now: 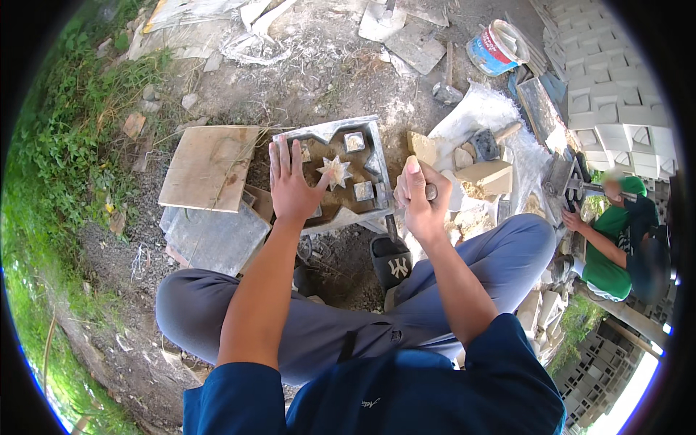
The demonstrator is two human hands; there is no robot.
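A grey metal mould [375, 138] with a zigzag inner edge lies before my knees. Inside are an eight-pointed star block [335, 172] and several square blocks [354, 141], with brown sandy material between them. My left hand [292, 185] lies over the mould's left side, its fingers stretched and thumb out toward the star. Just off the right side, my right hand [423, 196] is closed round a handle [431, 192] whose rounded end shows beside the fingers. The rest of that tool is hidden, so its kind is unclear.
Left of the mould, a wooden board [209, 168] rests on grey slabs [210, 235]. Stone pieces [487, 177] lie on a white sack [482, 109] to the right. Farther off stand a bucket [497, 49] and stacked pale blocks [616, 94]. A person in green [609, 239] works at right.
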